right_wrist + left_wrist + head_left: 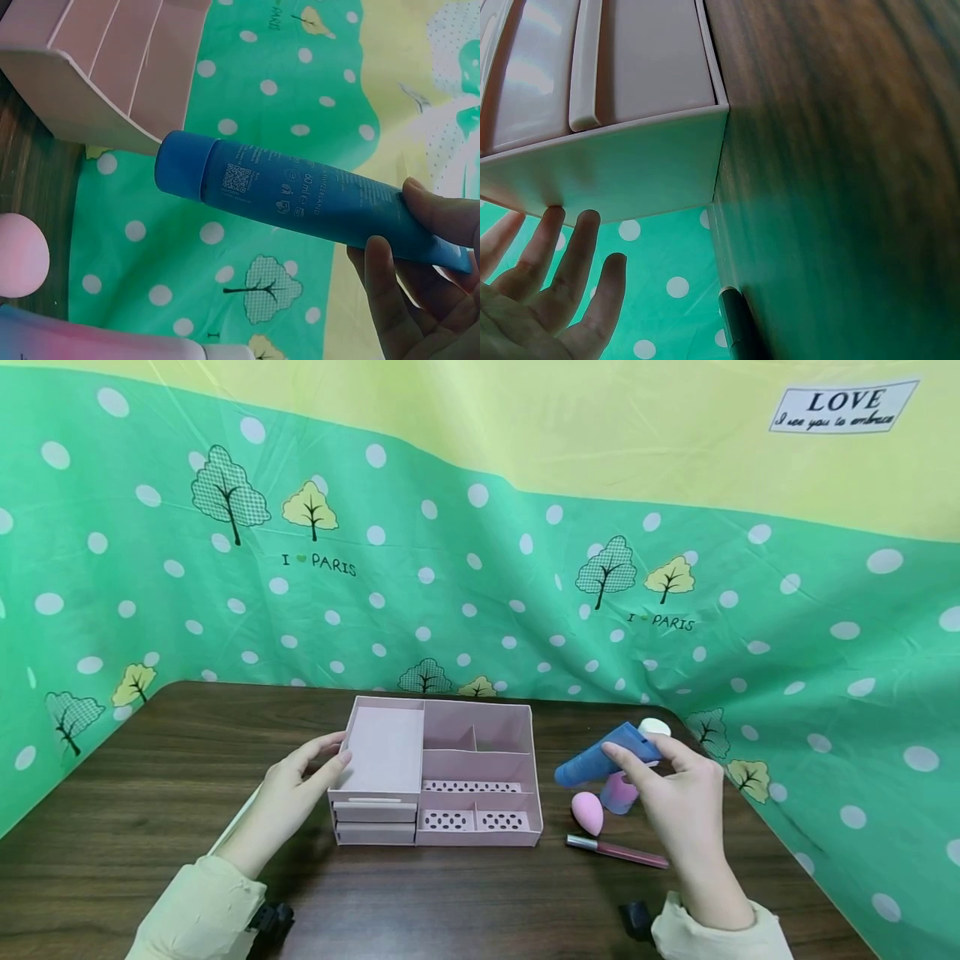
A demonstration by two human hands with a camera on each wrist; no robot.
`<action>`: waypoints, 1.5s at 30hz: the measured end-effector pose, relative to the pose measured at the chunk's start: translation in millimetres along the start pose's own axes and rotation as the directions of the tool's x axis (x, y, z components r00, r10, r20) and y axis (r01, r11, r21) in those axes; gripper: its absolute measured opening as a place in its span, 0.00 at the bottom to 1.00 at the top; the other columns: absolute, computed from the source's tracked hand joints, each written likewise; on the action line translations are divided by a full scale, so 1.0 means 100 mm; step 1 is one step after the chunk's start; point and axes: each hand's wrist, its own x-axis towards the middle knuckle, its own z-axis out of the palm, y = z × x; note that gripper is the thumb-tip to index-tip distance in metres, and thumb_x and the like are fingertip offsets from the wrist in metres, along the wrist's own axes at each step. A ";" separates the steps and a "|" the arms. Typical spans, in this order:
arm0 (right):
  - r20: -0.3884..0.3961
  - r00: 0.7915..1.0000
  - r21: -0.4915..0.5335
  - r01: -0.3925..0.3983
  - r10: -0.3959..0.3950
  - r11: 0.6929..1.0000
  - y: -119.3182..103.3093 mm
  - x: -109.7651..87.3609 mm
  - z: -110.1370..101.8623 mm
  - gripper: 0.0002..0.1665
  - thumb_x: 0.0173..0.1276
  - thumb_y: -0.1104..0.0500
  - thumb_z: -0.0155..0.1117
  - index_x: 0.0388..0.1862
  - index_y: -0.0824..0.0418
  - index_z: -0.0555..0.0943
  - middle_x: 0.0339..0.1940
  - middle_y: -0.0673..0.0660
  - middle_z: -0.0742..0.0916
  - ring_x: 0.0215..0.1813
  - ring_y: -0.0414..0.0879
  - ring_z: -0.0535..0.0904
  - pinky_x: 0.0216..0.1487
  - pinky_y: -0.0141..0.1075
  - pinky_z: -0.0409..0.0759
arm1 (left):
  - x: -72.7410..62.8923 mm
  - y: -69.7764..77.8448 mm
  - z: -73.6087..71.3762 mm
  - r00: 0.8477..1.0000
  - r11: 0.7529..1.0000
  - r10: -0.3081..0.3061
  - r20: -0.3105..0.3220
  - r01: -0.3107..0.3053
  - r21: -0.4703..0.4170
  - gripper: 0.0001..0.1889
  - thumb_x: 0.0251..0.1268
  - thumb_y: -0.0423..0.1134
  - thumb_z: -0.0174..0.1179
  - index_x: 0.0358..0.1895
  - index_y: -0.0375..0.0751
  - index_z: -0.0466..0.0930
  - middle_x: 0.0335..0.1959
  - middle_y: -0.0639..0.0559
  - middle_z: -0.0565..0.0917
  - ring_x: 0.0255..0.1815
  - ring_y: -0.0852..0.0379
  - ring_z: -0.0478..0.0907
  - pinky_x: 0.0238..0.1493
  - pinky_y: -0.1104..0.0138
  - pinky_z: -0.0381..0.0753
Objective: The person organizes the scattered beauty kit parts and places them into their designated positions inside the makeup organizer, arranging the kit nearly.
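Note:
My right hand [686, 789] pinches a blue squeeze tube [603, 758] by its flat end, thumb on one side and fingers on the other. The tube is raised to the right of a pink desk organizer [480, 766], its cap [180, 166] tilted toward that box. Small white print covers the tube's side in the right wrist view. At the organizer's left side is my left hand [300, 789], with the thumb by the top edge. The left wrist view shows its fingers [574, 251] extended, tips right at the side wall [652, 169].
Right of the organizer lie a pink makeup sponge [587, 812], a pink-and-blue bottle [619, 795] with a white cap [655, 727], and a lip gloss tube [618, 850]. A slim stick [236, 818] lies behind my left forearm. A dotted green cloth [450, 568] hangs behind the wooden table [420, 902].

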 end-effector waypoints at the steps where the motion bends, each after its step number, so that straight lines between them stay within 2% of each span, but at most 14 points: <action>1: -0.001 1.000 0.007 0.001 -0.001 1.000 0.00 -0.01 0.01 0.15 0.54 0.56 0.80 0.40 0.60 0.89 0.17 0.32 0.82 0.17 0.34 0.77 0.18 0.28 0.67 | 0.00 0.00 0.00 1.000 1.000 0.001 -0.001 -0.001 -0.002 0.32 0.73 0.61 0.50 0.72 0.47 0.68 0.67 0.40 0.75 0.69 0.41 0.70 0.65 0.44 0.70; 5: -0.014 1.000 0.030 0.026 -0.025 0.999 -0.02 -0.02 0.03 0.14 0.53 0.58 0.80 0.39 0.61 0.90 0.17 0.31 0.81 0.19 0.33 0.75 0.21 0.27 0.69 | 0.00 -0.01 0.01 1.000 1.000 0.008 -0.008 -0.008 -0.002 0.31 0.73 0.61 0.50 0.71 0.47 0.68 0.67 0.40 0.76 0.67 0.41 0.72 0.63 0.45 0.72; 9: -0.008 0.999 0.049 0.047 -0.047 0.998 -0.03 -0.03 0.05 0.12 0.55 0.59 0.79 0.38 0.61 0.89 0.18 0.30 0.82 0.22 0.30 0.78 0.24 0.24 0.71 | 0.00 -0.01 0.01 1.000 1.000 0.014 -0.014 -0.014 0.001 0.31 0.73 0.60 0.50 0.71 0.47 0.69 0.66 0.40 0.76 0.66 0.42 0.73 0.63 0.46 0.72; 13: 0.012 0.999 0.066 0.052 -0.053 0.996 -0.05 -0.04 0.07 0.10 0.58 0.59 0.77 0.37 0.61 0.89 0.20 0.30 0.83 0.25 0.32 0.82 0.27 0.22 0.74 | -0.01 -0.01 0.01 1.000 1.000 0.008 -0.010 -0.008 -0.001 0.31 0.73 0.61 0.50 0.72 0.47 0.68 0.67 0.40 0.76 0.66 0.41 0.72 0.63 0.46 0.72; 20: 0.011 0.998 0.114 0.062 -0.064 0.992 -0.08 -0.05 0.11 0.08 0.60 0.60 0.75 0.36 0.62 0.88 0.19 0.36 0.85 0.26 0.32 0.83 0.33 0.21 0.77 | -0.01 0.00 0.00 1.000 1.000 -0.008 -0.002 0.008 -0.010 0.32 0.73 0.61 0.50 0.72 0.47 0.68 0.68 0.39 0.75 0.68 0.40 0.70 0.65 0.44 0.70; 31: 0.003 0.999 0.197 0.033 -0.034 0.980 -0.09 -0.07 0.16 0.07 0.62 0.62 0.73 0.36 0.66 0.86 0.19 0.47 0.87 0.24 0.34 0.84 0.33 0.22 0.78 | -0.01 0.01 0.00 1.000 1.000 0.000 -0.002 0.000 -0.005 0.31 0.73 0.61 0.50 0.72 0.47 0.68 0.67 0.40 0.75 0.68 0.41 0.71 0.64 0.45 0.71; 39: 0.011 1.000 0.230 0.023 -0.026 0.973 -0.12 -0.10 0.22 0.07 0.65 0.62 0.70 0.38 0.67 0.85 0.21 0.41 0.85 0.26 0.34 0.84 0.31 0.23 0.78 | -0.01 0.01 0.00 1.000 1.000 0.004 -0.005 -0.004 0.005 0.31 0.73 0.60 0.50 0.72 0.47 0.68 0.67 0.40 0.76 0.67 0.42 0.71 0.64 0.46 0.72; 43: 0.006 1.000 0.258 0.025 -0.028 0.966 -0.13 -0.12 0.26 0.07 0.65 0.62 0.70 0.40 0.66 0.86 0.20 0.39 0.85 0.26 0.35 0.84 0.22 0.26 0.70 | -0.01 0.02 0.00 1.000 1.000 0.020 -0.018 -0.020 0.018 0.29 0.74 0.59 0.51 0.71 0.47 0.69 0.65 0.41 0.77 0.62 0.45 0.76 0.58 0.52 0.75; 45: 0.007 1.000 0.265 0.023 -0.026 0.964 -0.13 -0.13 0.27 0.08 0.65 0.62 0.70 0.41 0.65 0.86 0.21 0.39 0.85 0.27 0.36 0.84 0.20 0.29 0.67 | -0.01 0.03 0.00 1.000 1.000 0.023 -0.021 -0.023 0.017 0.29 0.74 0.58 0.51 0.71 0.47 0.70 0.65 0.41 0.78 0.60 0.46 0.77 0.57 0.54 0.76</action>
